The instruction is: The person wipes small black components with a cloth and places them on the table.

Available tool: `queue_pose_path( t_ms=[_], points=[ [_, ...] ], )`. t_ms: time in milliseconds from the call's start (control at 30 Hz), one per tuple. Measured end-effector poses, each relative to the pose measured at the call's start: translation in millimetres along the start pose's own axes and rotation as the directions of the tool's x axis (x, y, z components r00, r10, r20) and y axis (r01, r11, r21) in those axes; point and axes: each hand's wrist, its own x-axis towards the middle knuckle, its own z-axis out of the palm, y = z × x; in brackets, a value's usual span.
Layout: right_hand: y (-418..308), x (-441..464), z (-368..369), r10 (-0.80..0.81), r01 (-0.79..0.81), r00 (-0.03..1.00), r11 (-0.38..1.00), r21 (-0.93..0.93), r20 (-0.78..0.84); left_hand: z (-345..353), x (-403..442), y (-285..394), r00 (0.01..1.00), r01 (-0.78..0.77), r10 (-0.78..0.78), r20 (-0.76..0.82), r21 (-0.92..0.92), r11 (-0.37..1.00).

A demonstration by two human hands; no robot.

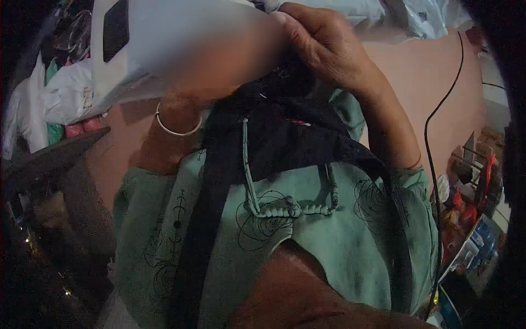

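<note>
My right hand [329, 46] is at the top middle, its thumb and fingers pressed together in a pinch. A small whitish bit [268, 4] shows at its fingertips, too little to name. My left hand [219, 68] reaches up from the left, with a bangle [178, 131] on the wrist. A grey smear covers its fingers, so their pose and anything in them are hidden. Close to it stands a white casing [98, 55] with a dark panel [116, 30]. Below both hands is dark cloth [285, 131] over my green patterned top [350, 230].
White plastic bags [68, 93] lie at the left beside a dark ledge [60, 153]. More clear plastic packaging [424, 19] is at the top right. A black cable [427, 126] runs down the pinkish surface [405, 66]. Mixed red and blue items [471, 230] are at the right.
</note>
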Motion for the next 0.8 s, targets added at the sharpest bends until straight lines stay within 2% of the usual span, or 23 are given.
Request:
queue_pose_path(
  t_ms=[67,133,200,233,267,300,367,400,533,600,667,700,733,800],
  points=[
    [14.0,-1.1,8.2,-0.049,0.047,0.997,0.998,-0.032,-0.058,1.2,7.2,13.2,0.987,0.108,-0.134,-0.086,-0.254,0.961],
    [25.6,-3.4,21.3,-0.112,0.104,0.987,0.992,-0.073,-0.112,1.3,15.0,20.5,0.949,0.177,-0.28,-0.143,-0.493,0.852],
    [32.8,-1.4,35.3,-0.07,0.074,0.976,0.997,0.013,-0.208,8.2,18.2,19.5,0.947,0.187,-0.292,-0.132,-0.512,0.838],
    [40.8,-0.1,44.6,-0.088,0.091,0.975,0.996,0.004,-0.205,14.4,16.7,19.0,0.947,0.202,-0.303,-0.107,-0.534,0.821],
    [48.8,2.8,52.9,-0.15,0.17,0.936,0.985,0.034,-0.319,18.5,7.3,17.8,0.988,0.07,-0.091,-0.125,-0.166,0.984],
    [51.9,4.5,57.6,-0.202,0.249,0.88,0.967,0.056,-0.431,22.4,5.0,18.0,0.986,0.068,-0.09,-0.139,-0.154,0.986],
    [53.6,3.2,61.1,-0.165,0.222,0.902,0.97,0.101,-0.4,29.1,0.6,18.7,0.983,0.159,-0.178,-0.038,-0.295,0.942],
    [54.0,2.6,61.9,-0.117,0.182,0.922,0.972,0.147,-0.369,31.4,6.2,21.9,0.931,0.175,-0.32,-0.178,-0.551,0.816],
    [54.0,8.2,53.7,-0.101,0.169,0.937,0.969,0.181,-0.333,28.2,10.5,22.3,0.899,0.238,-0.41,-0.156,-0.61,0.756],
    [50.7,12.9,33.1,-0.033,0.047,0.997,0.978,0.205,-0.074,24.7,6.4,19.2,0.916,0.325,-0.402,-0.016,-0.559,0.763],
    [56.1,28.5,11.4,-0.098,0.033,0.964,0.966,-0.258,-0.245,22.1,9.5,9.4,0.931,0.319,-0.364,0.013,-0.512,0.798],
    [57.0,41.4,-0.5,-0.274,0.085,0.891,0.884,-0.46,-0.362,23.6,11.8,4.0,0.945,0.308,-0.323,0.05,-0.469,0.828],
    [50.6,51.6,-9.6,-0.203,-0.106,0.903,0.75,-0.653,-0.38,26.7,12.8,-2.1,0.945,0.311,-0.32,0.063,-0.473,0.824],
    [75.0,75.5,-14.2,-0.368,-0.048,0.843,0.675,-0.736,-0.393,34.7,9.0,-7.8,0.959,0.251,-0.276,0.059,-0.623,0.741]
  ],
)
